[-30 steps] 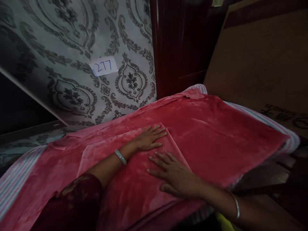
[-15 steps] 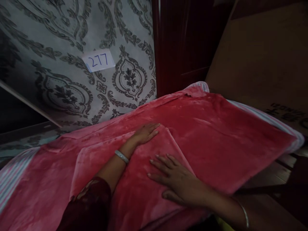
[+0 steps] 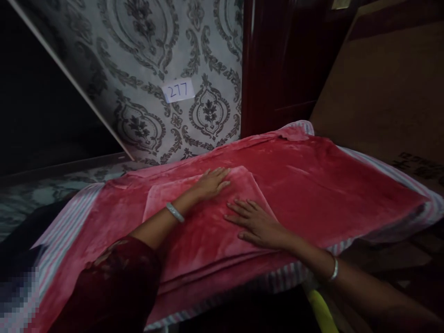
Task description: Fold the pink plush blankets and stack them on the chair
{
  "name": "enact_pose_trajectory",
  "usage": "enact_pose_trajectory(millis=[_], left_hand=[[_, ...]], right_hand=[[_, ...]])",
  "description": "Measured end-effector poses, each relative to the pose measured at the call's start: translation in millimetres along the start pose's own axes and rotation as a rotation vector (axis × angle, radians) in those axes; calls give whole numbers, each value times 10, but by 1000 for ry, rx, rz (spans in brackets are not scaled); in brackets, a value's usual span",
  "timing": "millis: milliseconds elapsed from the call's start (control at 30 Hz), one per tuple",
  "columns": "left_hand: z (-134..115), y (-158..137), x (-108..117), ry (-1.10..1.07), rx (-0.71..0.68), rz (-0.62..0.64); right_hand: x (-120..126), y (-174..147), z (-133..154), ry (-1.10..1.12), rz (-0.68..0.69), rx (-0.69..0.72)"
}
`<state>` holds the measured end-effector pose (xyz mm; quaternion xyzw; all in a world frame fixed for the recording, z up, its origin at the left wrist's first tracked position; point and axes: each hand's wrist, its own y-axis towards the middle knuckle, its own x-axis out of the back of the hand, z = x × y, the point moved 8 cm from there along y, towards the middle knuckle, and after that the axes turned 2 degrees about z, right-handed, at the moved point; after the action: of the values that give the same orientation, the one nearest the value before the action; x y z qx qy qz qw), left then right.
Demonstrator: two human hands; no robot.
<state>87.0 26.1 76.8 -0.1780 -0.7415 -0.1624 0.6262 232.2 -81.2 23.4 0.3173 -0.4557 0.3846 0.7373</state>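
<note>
A folded piece of red plush cloth (image 3: 208, 231) lies on a larger red plush spread (image 3: 312, 185). My left hand (image 3: 211, 183) rests flat on the folded cloth close to its far edge, fingers stretched out. To its right and nearer to me, my right hand (image 3: 256, 223) lies palm down on the same cloth with its fingers spread. Neither hand grips anything. Beneath the red spread, a striped sheet (image 3: 74, 219) shows along the left, right and near edges.
Patterned wallpaper (image 3: 211, 111) with a paper label (image 3: 178, 90) reading 277 stands behind. A dark red door or cabinet (image 3: 277, 69) is at the back. On the right is a large cardboard box (image 3: 388, 92). A dark panel (image 3: 52, 101) fills the far left. Something yellow (image 3: 321, 310) shows below.
The view has swung left and shows more of the near edge. My right hand has moved farther forward on the folded cloth, closer to my left hand, which stays near the far edge.
</note>
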Motion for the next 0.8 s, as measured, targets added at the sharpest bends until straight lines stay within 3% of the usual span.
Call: enact_pose_trajectory(millis=[100, 200, 300, 400, 500, 667, 800], left_hand=[[34, -518, -80, 1, 11, 46], [250, -860, -57, 19, 125, 73], [558, -936, 110, 42, 320, 47], [770, -860, 246, 59, 476, -9], [857, -810, 192, 87, 557, -78], [911, -871, -143, 71, 580, -112], [915, -893, -175, 83, 553, -131]], right_hand=[[124, 83, -25, 90, 59, 46], [464, 370, -53, 115, 4, 2], [869, 837, -53, -29, -125, -140], [1026, 1279, -43, -158, -188, -286], [850, 1480, -106, -238, -225, -388], [272, 1433, -323, -255, -160, -420], [180, 1408, -418, -256, -153, -422]])
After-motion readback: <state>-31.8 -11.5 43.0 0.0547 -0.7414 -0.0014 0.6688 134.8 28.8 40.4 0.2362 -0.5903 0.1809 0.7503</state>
